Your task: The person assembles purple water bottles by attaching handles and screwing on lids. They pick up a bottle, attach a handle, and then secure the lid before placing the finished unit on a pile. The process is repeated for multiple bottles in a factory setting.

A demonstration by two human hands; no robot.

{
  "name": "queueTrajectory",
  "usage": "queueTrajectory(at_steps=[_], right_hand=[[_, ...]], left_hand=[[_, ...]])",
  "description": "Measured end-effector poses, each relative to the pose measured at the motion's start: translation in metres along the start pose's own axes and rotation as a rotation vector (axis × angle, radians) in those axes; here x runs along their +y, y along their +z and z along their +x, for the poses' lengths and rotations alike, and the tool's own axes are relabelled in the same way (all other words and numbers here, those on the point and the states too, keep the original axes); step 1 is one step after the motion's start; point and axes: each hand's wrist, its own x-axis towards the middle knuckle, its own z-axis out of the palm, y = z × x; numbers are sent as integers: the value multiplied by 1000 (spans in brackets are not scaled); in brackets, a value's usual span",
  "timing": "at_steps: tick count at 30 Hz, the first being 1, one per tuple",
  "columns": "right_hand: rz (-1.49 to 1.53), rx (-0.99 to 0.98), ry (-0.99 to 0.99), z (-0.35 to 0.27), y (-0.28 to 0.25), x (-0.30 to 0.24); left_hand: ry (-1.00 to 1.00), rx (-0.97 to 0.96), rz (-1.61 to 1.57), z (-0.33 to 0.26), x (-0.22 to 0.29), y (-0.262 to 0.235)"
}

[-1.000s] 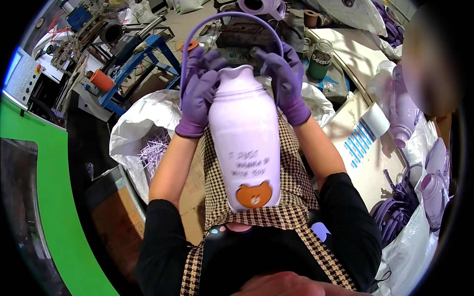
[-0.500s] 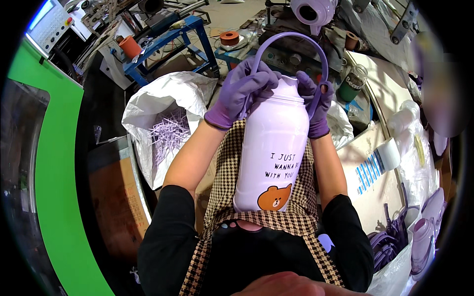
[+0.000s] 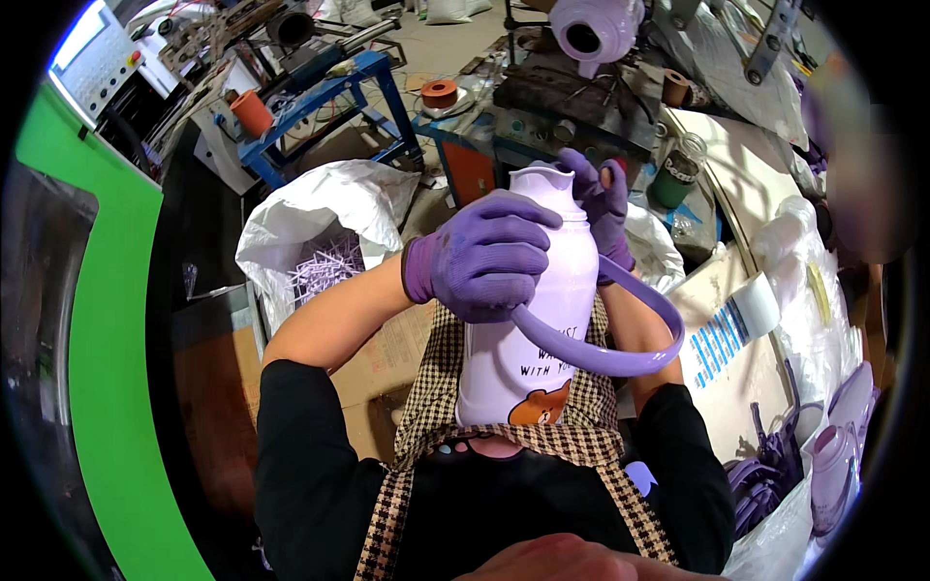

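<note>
Since the earlier frames, the purple handle [image 3: 620, 339] had swung down from above the mouth of the jug to hang across its front, and the left hand [image 3: 484, 257] had moved onto the jug's left shoulder.

That pale lilac jug [image 3: 538, 310] stood upright on the person's lap, its base against the checked apron [image 3: 431, 416]. The left hand, in a purple glove, was wrapped over the shoulder and the handle's near end, closed on both. The right hand [image 3: 603, 198], gloved too, was curled around the neck beside the spout, gripping it.

To do this well, I judged the jug should stay braced on the lap with one hand while the other pressed the handle end square to its pivot, not at an angle.

Room was tight ahead: the dark machine [image 3: 572, 102] and blue stand [image 3: 339, 97] rose just beyond the jug. A white sack of purple scraps [image 3: 320, 232] lay to the left, and the surface [image 3: 736, 232] with tape roll [image 3: 756, 305] and more handles [image 3: 760, 474] lay to the right. The swinging loop had free space only toward the person's right.
</note>
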Motion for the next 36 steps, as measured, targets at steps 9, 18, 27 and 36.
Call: queueTrajectory(at_steps=[9,18,27,36], right_hand=[[-637,-125,56,-18,32,-40],[-702,694,-835,-250,-37,-228],[-2859,1047,-1057,-430,-124,-455],[-2214,1190,-1063,-390,-98,-459]], left_hand=[[-946,446,-416,3,-13,45],[-977,391,-609,-4,-14,40],[-977,488,457,23,-284,153],[-1063,804,382,-29,-159,136]])
